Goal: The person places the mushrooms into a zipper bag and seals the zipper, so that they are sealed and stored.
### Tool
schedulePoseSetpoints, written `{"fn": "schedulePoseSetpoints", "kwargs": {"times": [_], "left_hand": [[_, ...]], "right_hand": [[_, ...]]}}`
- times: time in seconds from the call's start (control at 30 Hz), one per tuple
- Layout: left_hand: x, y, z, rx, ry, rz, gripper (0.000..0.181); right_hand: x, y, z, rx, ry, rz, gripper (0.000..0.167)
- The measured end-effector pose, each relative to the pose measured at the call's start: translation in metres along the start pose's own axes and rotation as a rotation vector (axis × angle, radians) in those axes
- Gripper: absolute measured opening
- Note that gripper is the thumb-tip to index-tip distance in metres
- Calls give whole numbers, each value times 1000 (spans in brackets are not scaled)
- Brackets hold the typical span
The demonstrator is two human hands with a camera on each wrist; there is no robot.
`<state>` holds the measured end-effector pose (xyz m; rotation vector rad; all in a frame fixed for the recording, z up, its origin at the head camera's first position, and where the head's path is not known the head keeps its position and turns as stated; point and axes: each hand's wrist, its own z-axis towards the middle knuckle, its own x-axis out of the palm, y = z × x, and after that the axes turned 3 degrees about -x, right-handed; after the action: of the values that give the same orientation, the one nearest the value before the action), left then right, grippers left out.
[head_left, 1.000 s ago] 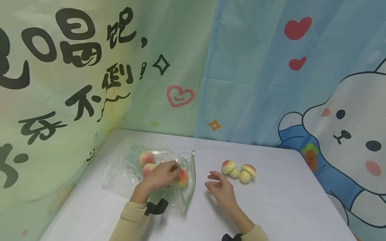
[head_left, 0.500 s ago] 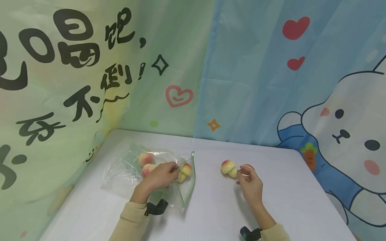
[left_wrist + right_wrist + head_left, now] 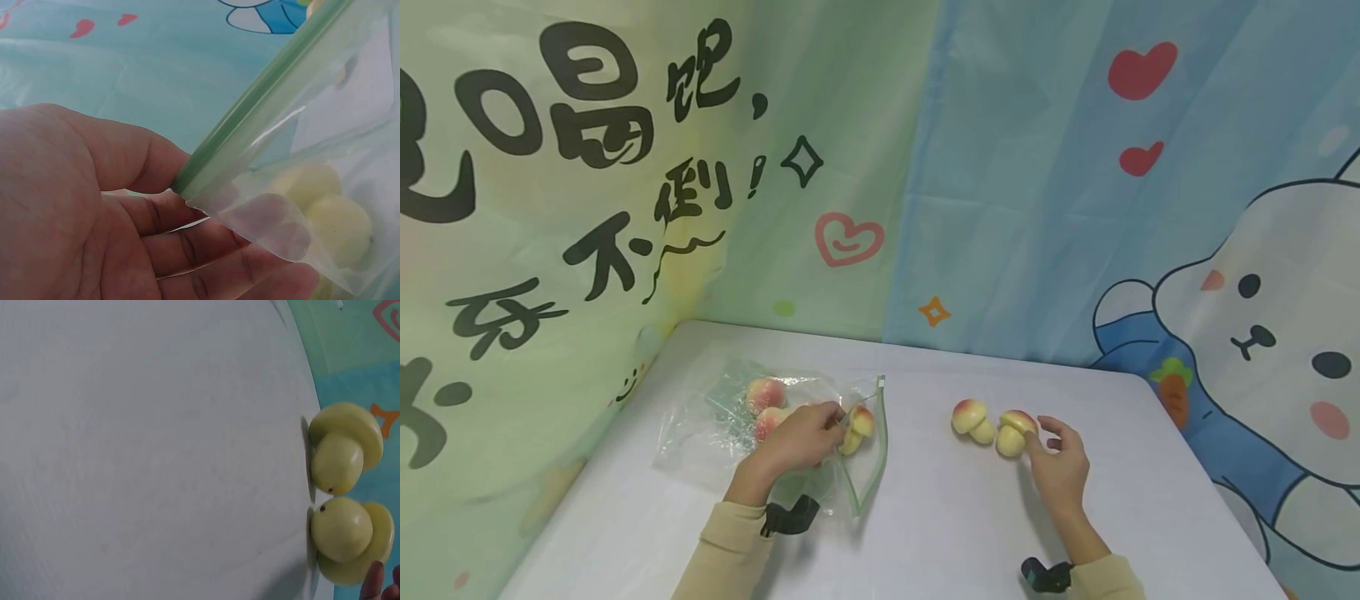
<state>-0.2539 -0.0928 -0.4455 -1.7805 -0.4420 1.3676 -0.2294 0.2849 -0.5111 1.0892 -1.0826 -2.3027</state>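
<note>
Bare left hand [image 3: 805,435] and right hand [image 3: 1062,468], plain beige fabric sleeves [image 3: 722,550], left one kinda creased, plus chunky black angular wrist cameras [image 3: 792,515], one each side.

Left hand [image 3: 801,435] pinches, thumb against fingers; right hand [image 3: 1062,468], fingers loosely bent, is nearer the right edge of the desk [image 3: 947,525].

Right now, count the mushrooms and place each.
3: one mushroom inside the plastic bag near its opening; on the table, a left mushroom and a right mushroom by the right hand. The left hand may hide others.
</note>
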Motion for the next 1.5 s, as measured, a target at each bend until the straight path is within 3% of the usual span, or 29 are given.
{"fn": "schedulePoseSetpoints", "kwargs": {"times": [0.13, 0.37, 0.47, 0.7, 0.97, 1.27, 1.5], "left_hand": [[0, 0, 0, -1, 0, -1, 15], [-1, 0, 0, 4, 4, -8, 16], [-1, 0, 0, 5, 1, -7, 16], [1, 0, 0, 10, 2, 2, 16], [-1, 0, -1, 13, -3, -2, 14], [-1, -1, -1, 2, 0, -12, 14], [-1, 0, 0, -4, 4, -4, 15]], "right_hand": [[-2, -4, 4, 79, 105, -2, 43], [-3, -2, 10, 205, 376, -2, 73], [-1, -2, 11, 223, 431, 16, 79], [5, -7, 13, 238, 439, -38, 79], [8, -8, 15, 278, 428, -8, 80], [5, -12, 11, 136, 334, -98, 75], [-1, -12, 5, 137, 322, -119, 77]]}}
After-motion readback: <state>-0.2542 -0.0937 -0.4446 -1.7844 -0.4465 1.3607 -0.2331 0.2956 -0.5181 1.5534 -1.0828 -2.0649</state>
